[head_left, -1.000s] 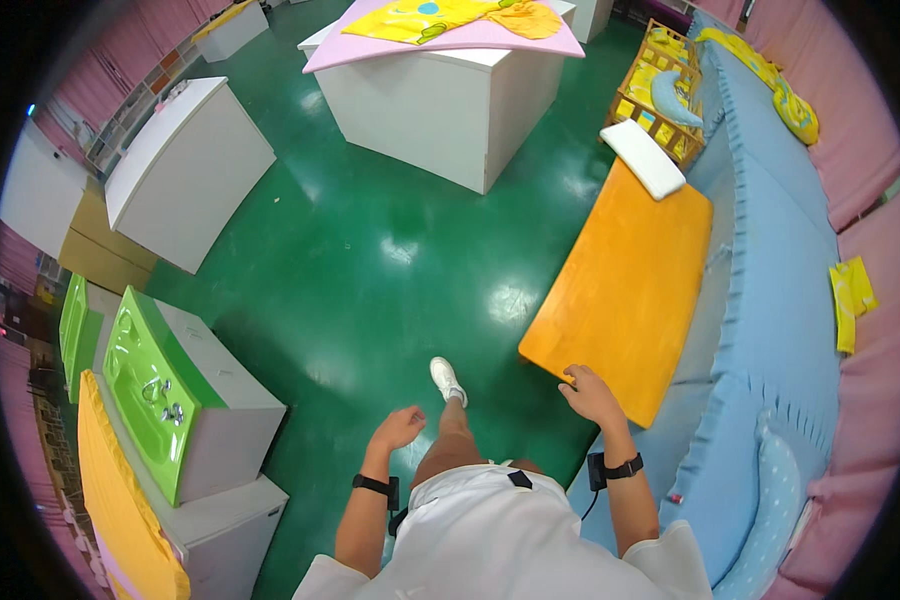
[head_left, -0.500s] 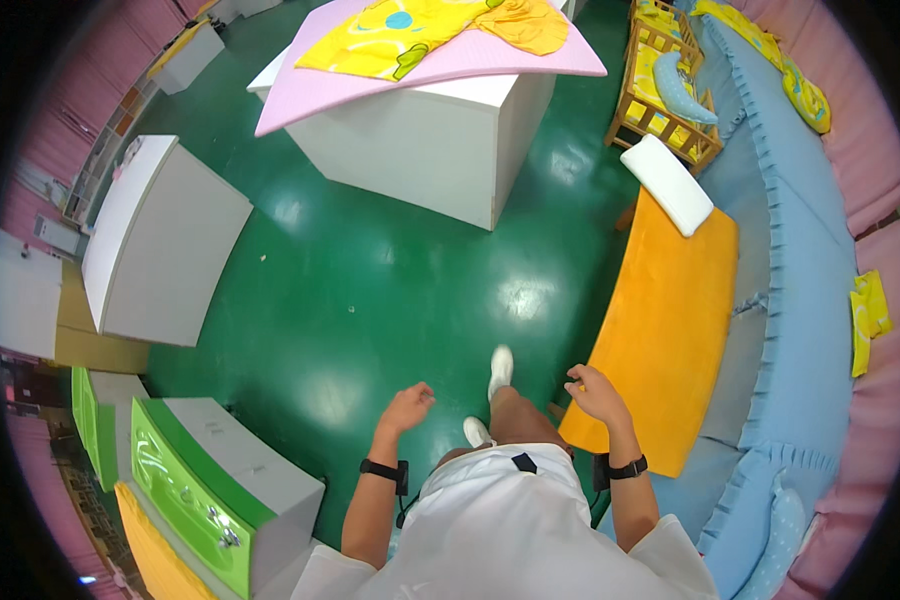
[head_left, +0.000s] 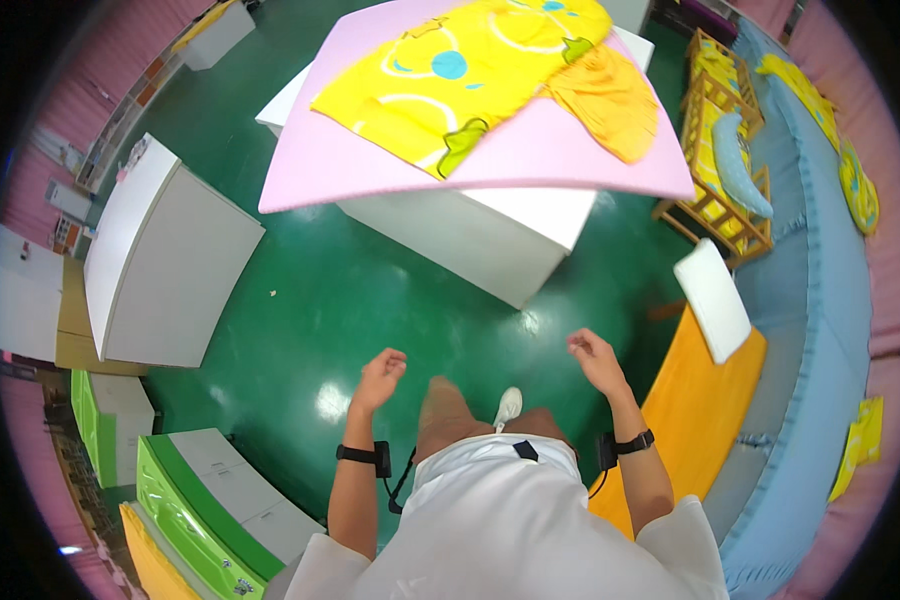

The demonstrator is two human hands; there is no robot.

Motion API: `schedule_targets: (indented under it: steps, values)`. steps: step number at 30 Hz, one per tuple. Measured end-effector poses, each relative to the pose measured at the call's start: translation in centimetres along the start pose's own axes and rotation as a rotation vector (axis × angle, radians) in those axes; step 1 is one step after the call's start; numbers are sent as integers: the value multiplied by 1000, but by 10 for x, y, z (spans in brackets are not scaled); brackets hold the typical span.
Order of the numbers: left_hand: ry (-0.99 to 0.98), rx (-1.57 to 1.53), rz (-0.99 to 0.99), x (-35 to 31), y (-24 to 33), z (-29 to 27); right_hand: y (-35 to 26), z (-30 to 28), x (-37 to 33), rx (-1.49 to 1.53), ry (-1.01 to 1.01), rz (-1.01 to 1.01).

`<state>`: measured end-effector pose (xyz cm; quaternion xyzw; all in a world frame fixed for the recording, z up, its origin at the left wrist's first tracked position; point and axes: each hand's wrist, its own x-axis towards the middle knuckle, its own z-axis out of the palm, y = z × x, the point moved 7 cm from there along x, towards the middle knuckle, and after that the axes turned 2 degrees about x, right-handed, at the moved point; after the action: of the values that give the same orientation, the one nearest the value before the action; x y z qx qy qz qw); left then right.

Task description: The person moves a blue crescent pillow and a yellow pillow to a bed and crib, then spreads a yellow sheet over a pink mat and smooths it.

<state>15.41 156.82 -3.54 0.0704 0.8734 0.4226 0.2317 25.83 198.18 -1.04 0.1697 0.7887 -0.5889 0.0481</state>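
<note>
My left hand (head_left: 382, 377) hangs over the green floor with its fingers loosely bent and nothing in it. On the other side my right hand (head_left: 596, 361), also bare and relaxed, is nearest to the orange bench (head_left: 705, 410), without touching it. Ahead, a pink padded board (head_left: 560, 165) lies across a white cabinet (head_left: 470, 245). Spread on the board are a yellow patterned cloth (head_left: 500, 80) with blue and green shapes and a crumpled orange cloth (head_left: 615, 105). Both wrists carry black straps.
A white pillow (head_left: 712, 300) lies on the bench's far end. Wooden cots (head_left: 715, 180) with yellow bedding stand along the blue padded wall (head_left: 820, 330). At left are a white-topped cabinet (head_left: 175, 270) and a green sink unit (head_left: 195, 515).
I have walked forward, so the pink board and its cloths appear nearer and lower. The bench and sink unit have slid back toward me. Both hands remain free.
</note>
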Motion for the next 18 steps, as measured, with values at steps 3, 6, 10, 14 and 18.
schedule_targets:
  steps: [3,6,10,14,18]
  values:
    - [28,-366,-60,66,7,-48,-36,22,89,297,-43,43]
    - [74,-605,-39,145,27,-107,-57,49,175,586,-41,132]
    - [102,-788,-54,259,32,-179,-106,76,274,763,50,126]
    - [70,-773,-104,350,37,-230,-118,87,351,948,292,252]
    - [26,-656,-137,394,54,-267,-157,72,384,-108,422,264]
